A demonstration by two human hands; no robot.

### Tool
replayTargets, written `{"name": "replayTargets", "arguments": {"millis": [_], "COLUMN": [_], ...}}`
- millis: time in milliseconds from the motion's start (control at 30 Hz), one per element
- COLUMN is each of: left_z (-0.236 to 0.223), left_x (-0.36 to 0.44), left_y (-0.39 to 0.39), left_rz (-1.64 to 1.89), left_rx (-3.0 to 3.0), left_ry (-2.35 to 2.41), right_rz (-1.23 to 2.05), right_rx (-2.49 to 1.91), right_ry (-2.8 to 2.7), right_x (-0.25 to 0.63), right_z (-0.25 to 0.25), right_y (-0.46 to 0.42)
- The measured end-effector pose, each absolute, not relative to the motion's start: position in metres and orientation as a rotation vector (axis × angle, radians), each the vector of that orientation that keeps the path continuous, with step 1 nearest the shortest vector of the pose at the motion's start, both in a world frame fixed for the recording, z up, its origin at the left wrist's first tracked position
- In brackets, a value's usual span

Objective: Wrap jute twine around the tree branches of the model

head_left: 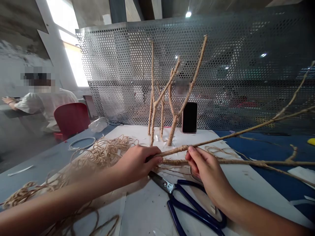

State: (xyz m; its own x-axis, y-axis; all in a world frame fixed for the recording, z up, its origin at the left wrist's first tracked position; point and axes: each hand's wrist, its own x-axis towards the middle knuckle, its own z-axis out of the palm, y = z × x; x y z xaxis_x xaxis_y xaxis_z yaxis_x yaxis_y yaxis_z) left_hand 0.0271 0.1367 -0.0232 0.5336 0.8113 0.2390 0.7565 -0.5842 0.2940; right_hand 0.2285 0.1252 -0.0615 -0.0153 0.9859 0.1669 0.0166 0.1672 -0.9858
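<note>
A forked branch [216, 139] slants up to the right, its lower end wound with brown twine [174, 151]. My left hand [139, 160] is closed around that wrapped end. Where the winding stops, my right hand [203, 164] pinches the twine against the branch between thumb and fingers. Just below lies a second twine-wrapped branch [236, 162], running right across the table. Scissors with dark blue handles [194, 206] rest under my hands, blades pointing up-left. A loose heap of twine [103, 152] spreads beside my left forearm.
Several twine-wrapped branches [173, 126] stand upright at the back near a phone [189, 118]. A perforated metal screen [118, 72] rises behind them. At far left a person [46, 101] sits by a red chair [72, 118]. A white ring [82, 143] lies on the table's left.
</note>
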Motion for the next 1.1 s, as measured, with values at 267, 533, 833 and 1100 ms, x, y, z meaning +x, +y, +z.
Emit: {"name": "replayTargets", "arguments": {"millis": [267,533,833,1100], "left_z": [-0.026,-0.027,-0.041,-0.038], "left_x": [0.034,0.041,0.040,0.038], "left_y": [0.126,0.118,0.121,0.121], "left_rz": [0.503,0.625,0.724,0.652], "left_rx": [2.651,2.507,2.520,2.602], "left_ry": [1.592,1.498,1.492,1.546], "right_rz": [1.202,1.192,1.117,1.136], "right_rx": [-1.034,-1.056,-1.044,-1.024], "right_ry": [-1.242,-1.215,-1.262,-1.270], "right_x": [0.232,0.232,0.231,0.231], "right_z": [-0.066,-0.065,-0.062,-0.062], "right_y": [0.127,0.127,0.123,0.124]}}
